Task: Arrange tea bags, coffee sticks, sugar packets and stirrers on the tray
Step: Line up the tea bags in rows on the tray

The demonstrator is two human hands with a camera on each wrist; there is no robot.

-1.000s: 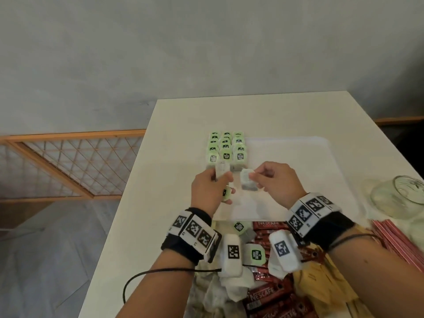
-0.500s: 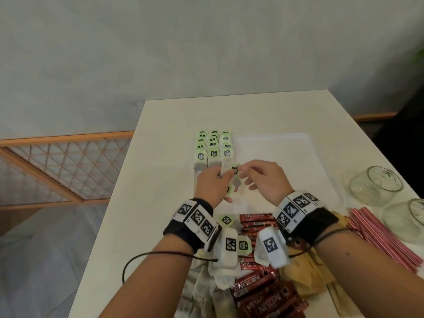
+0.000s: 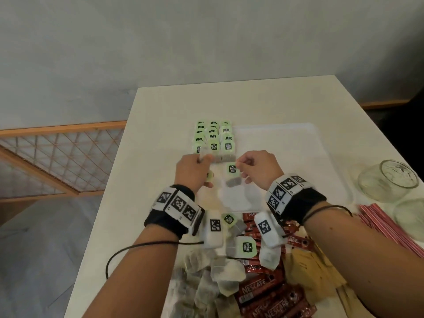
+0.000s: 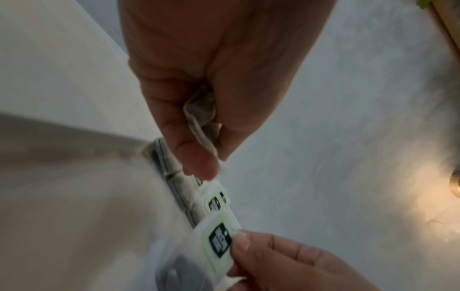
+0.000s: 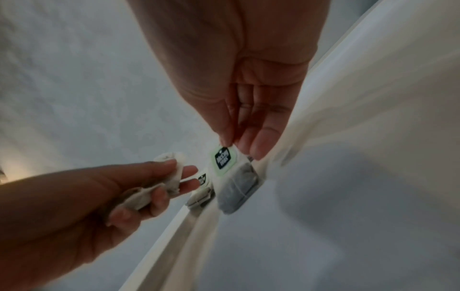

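Note:
A white tray (image 3: pixel 298 143) lies mid-table, with three rows of green-tagged tea bags (image 3: pixel 213 138) lined up along its left side. My left hand (image 3: pixel 195 168) hovers at the near end of those rows and grips a crumpled tea bag (image 4: pixel 201 112) in its curled fingers. My right hand (image 3: pixel 254 168) pinches the green tag of another tea bag (image 3: pixel 232 175) just above the tray floor; its grey pouch (image 5: pixel 239 189) hangs below the tag. Both hands are close together, right of the rows' near end.
Near me lie a heap of loose tea bags (image 3: pixel 213 271), red coffee sticks (image 3: pixel 263 292) and tan sugar packets (image 3: pixel 309 269). Red-striped stirrers (image 3: pixel 390 226) and two glass jars (image 3: pixel 387 180) sit at the right. A wooden lattice rail (image 3: pixel 57 157) runs left of the table.
My right hand has drawn its tea bag right and down toward the tray floor, apart from the left hand. The left hand keeps its bag by the rows.

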